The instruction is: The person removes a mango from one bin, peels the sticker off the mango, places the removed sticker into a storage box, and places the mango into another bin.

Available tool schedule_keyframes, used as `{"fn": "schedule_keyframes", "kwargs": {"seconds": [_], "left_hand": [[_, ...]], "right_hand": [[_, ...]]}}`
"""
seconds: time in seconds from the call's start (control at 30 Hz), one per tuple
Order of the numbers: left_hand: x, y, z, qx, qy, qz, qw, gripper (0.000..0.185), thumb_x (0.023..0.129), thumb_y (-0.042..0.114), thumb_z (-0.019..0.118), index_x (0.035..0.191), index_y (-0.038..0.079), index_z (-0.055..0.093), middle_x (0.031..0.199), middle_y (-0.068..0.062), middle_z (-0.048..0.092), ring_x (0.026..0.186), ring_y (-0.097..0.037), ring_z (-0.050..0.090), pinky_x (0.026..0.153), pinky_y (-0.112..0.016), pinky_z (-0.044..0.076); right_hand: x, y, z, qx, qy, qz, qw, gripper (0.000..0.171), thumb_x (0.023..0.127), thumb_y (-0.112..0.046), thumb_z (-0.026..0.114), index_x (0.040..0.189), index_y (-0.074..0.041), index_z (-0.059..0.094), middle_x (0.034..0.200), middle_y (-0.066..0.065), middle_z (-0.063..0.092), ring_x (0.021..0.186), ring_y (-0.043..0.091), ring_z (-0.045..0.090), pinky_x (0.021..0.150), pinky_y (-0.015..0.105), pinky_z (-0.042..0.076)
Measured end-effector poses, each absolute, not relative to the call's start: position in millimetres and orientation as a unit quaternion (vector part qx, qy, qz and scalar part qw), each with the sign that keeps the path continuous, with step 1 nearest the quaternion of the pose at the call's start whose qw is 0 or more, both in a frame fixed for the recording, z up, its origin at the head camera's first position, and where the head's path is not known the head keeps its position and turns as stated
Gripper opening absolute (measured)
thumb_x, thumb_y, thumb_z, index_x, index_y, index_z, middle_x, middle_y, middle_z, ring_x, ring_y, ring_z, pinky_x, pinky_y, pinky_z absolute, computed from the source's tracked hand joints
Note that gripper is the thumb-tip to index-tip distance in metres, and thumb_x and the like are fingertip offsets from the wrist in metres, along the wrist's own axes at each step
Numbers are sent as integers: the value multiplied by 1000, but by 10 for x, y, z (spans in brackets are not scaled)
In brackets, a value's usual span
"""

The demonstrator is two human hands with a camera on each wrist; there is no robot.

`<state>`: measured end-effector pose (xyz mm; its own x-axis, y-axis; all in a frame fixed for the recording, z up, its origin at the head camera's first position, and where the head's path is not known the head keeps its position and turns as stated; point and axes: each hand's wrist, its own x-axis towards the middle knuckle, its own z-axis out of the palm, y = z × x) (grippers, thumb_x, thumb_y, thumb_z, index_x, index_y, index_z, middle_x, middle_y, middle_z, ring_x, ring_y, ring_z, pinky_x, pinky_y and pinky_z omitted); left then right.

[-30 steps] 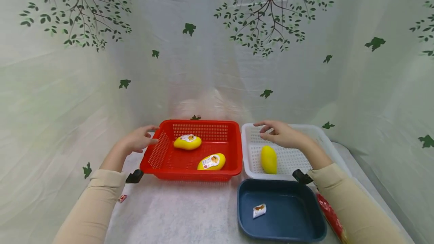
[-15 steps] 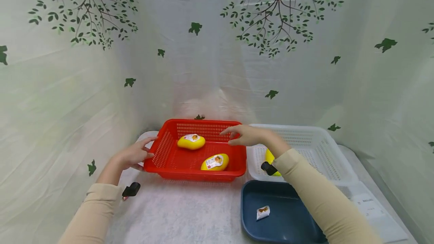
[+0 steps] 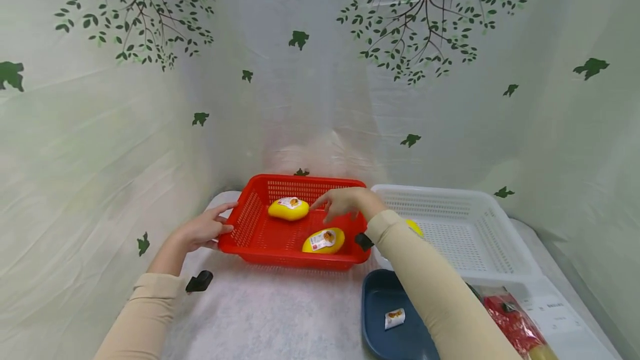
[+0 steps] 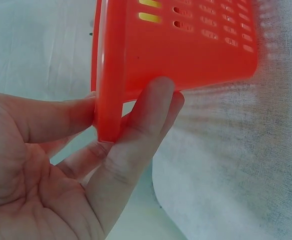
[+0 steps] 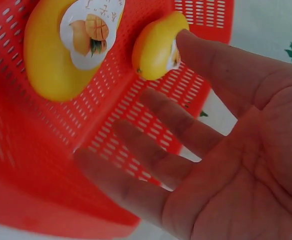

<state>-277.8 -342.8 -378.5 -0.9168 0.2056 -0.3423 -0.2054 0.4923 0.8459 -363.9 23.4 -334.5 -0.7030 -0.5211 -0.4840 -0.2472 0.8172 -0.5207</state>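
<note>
My left hand [image 3: 202, 230] pinches the left rim of a red plastic basket [image 3: 295, 258]. The left wrist view shows the thumb on one side of the rim [image 4: 110, 75] and fingers on the other. Two yellow mango-shaped things [image 3: 289, 213] with white mango-picture labels lie inside, one at the back left, the other [image 3: 325, 242] nearer the front right. Over the basket's right side hovers my right hand [image 3: 345, 203], fingers spread and holding nothing. In the right wrist view its thumb appears close to the smaller-looking mango shape [image 5: 153, 52]; whether they touch, I cannot tell.
Right of the red basket stands a white basket [image 3: 455, 193], its yellow mango shape [image 3: 414, 226] mostly behind my sleeve. In front, a dark blue tray [image 3: 370, 315] holds a small white wrapped piece [image 3: 394, 319]. A red packet [image 3: 510, 315] lies at right.
My right hand has moved left from above the white basket to over the red basket. My left hand has come to the red basket's left rim and taken hold of it.
</note>
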Motion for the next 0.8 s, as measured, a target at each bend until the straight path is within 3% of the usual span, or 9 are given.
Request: {"fn": "schedule_keyframes", "kwargs": {"seconds": [0.23,0.47,0.8], "left_hand": [[-2751,-3419,-3765,-9,837,508,202,74,110,4,50,173,13,13,149,-35,47,100,-27,72,82,-42,68],[-2737,-3427,-3768,-14,831,518,202,74,109,4,51,173,14,14,149,-34,48,100,-28,72,82,-42,68],[-2761,-3434,-3794,-22,822,530,207,74,110,4,50,173,15,13,147,-34,47,103,-28,72,84,-43,68]], "right_hand": [[-3651,134,-3367,-127,883,-229,390,61,96,-15,78,151,-34,63,172,14,36,152,48,38,107,64,56],[-3695,72,-3411,-63,873,-224,430,60,98,-16,78,154,-23,60,169,14,43,155,43,38,120,60,47],[-3744,22,-3443,-12,859,-261,440,60,96,-18,81,153,-18,61,164,16,49,148,44,46,117,59,50]]}}
